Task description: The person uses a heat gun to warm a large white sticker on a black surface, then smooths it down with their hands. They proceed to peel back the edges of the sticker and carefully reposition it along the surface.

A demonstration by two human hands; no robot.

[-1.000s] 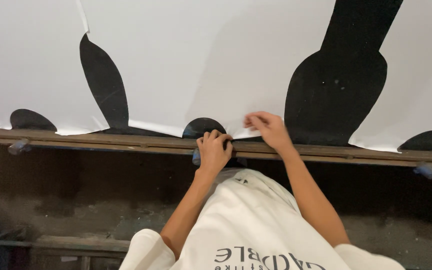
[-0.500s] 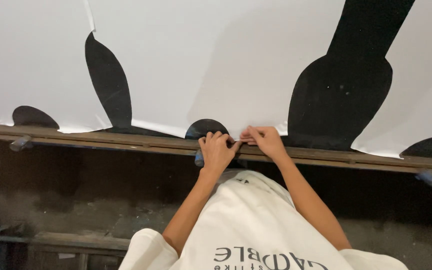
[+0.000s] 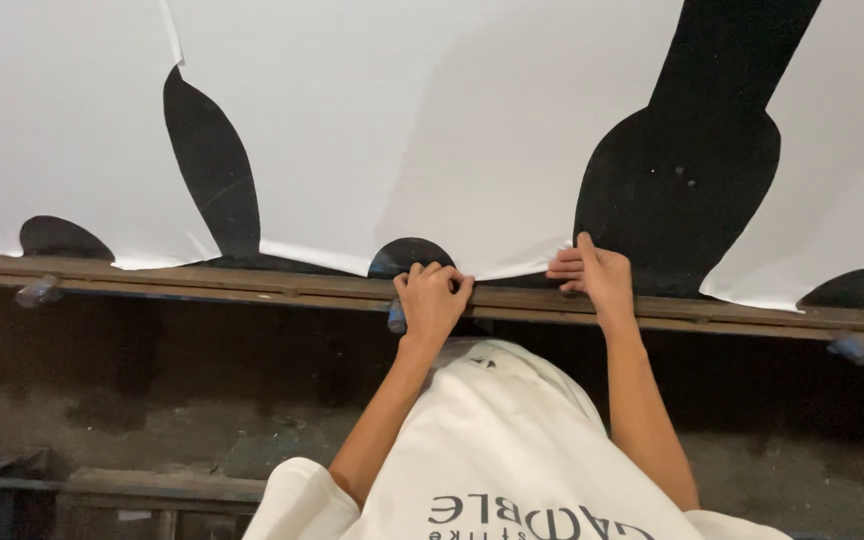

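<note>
White sheeting [image 3: 432, 120] with black shapes covers the table [image 3: 202, 280], its lower edge lying along the wooden rim. Both hands sit at that edge — the left hand [image 3: 432, 300] curled shut, pinching the sheet's border beside a small blue clip [image 3: 396, 318]; the right hand [image 3: 592, 275] pressing on the sheet, fingers loosely bent, gripping nothing I can see.

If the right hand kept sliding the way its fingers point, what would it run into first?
The right hand points leftward along the lower edge of the white sheet. It would probably meet the left hand first, which grips the wooden rail; depth is hard to judge.
</note>
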